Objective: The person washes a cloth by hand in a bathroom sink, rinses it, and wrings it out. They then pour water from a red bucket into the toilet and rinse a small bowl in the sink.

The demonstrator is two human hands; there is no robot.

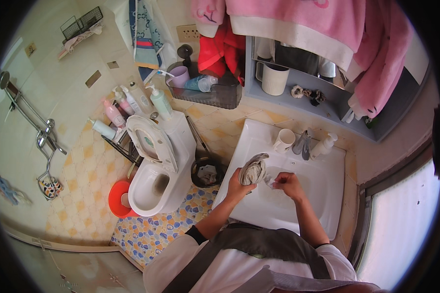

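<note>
A bunched, twisted light grey cloth [253, 170] is gripped in my left hand [239, 186], above the left side of the white washbasin [317, 205]. Just to the right, over the bowl, my right hand [290, 185] pinches a small greyish-white wad [269, 181] between its fingertips; its material is unclear. The two hands are apart. Behind them on the basin's back ledge stand a cream mug [284, 140], the faucet [303, 143] and a white pump bottle [324, 146].
Left of the basin are a black waste bin [206, 173], a toilet [168, 194] with raised lid and a red bucket [119, 197]. Pump bottles [161, 102] stand on the tank. A grey mirror cabinet [300, 99] and pink garments [297, 22] hang above the basin.
</note>
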